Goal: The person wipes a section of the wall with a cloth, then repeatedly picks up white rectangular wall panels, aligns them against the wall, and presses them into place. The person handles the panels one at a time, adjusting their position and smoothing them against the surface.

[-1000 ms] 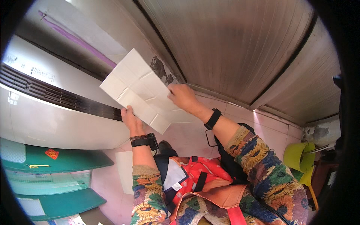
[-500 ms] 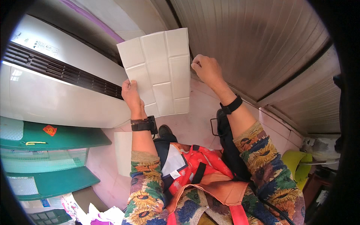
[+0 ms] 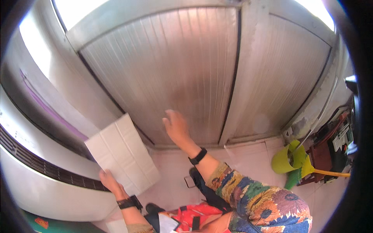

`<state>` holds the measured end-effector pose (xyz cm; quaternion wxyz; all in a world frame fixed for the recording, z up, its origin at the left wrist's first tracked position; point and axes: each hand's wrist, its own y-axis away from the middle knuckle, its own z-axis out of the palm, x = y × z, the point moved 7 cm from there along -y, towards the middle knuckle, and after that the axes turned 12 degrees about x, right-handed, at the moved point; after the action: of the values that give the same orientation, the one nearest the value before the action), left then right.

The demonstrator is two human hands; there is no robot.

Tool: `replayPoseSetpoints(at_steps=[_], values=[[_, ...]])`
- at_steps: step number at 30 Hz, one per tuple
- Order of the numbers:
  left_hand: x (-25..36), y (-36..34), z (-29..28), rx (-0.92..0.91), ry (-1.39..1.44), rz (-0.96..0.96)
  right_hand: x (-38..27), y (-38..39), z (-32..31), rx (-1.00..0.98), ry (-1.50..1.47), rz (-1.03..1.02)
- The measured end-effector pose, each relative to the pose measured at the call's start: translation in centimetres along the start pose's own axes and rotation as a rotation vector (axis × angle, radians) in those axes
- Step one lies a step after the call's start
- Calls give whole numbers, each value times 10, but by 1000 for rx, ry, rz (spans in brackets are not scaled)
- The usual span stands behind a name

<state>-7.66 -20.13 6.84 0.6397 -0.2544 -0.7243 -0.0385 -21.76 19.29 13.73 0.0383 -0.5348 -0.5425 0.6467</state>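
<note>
My left hand holds a white sheet scored into rectangular panels by its lower edge, tilted up to the left. My right hand is raised apart from the sheet, fingers spread, in front of the grey ribbed metal door; whether it touches the door is unclear. Both wrists wear black bands, and the right sleeve has a bright flower print.
A large white appliance with a dark vent grille curves along the left. A yellow-green bucket and a yellow-handled broom stand at the right on the pale pink floor. A red vest shows below.
My right hand has let go of the white sheet and moved right toward the door. The left hand lowered the sheet to the left. The view swung toward the door.
</note>
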Motion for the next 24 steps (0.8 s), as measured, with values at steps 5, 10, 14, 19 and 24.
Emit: replayPoseSetpoints(at_steps=[5, 10, 14, 19, 24], values=[[-8, 3, 8, 45, 122, -102, 58, -43, -30, 84, 146, 167], [-21, 4, 22, 7, 235, -131, 75, -67, -13, -31, 234, 55], [-17, 10, 27, -15, 320, -109, 73, -74, -11, -153, 299, 162], [-2, 17, 21, 4, 332, -117, 49, -91, -35, -260, 213, 232], [16, 22, 22, 14, 252, 51, -18, -115, -49, -196, -143, 97]])
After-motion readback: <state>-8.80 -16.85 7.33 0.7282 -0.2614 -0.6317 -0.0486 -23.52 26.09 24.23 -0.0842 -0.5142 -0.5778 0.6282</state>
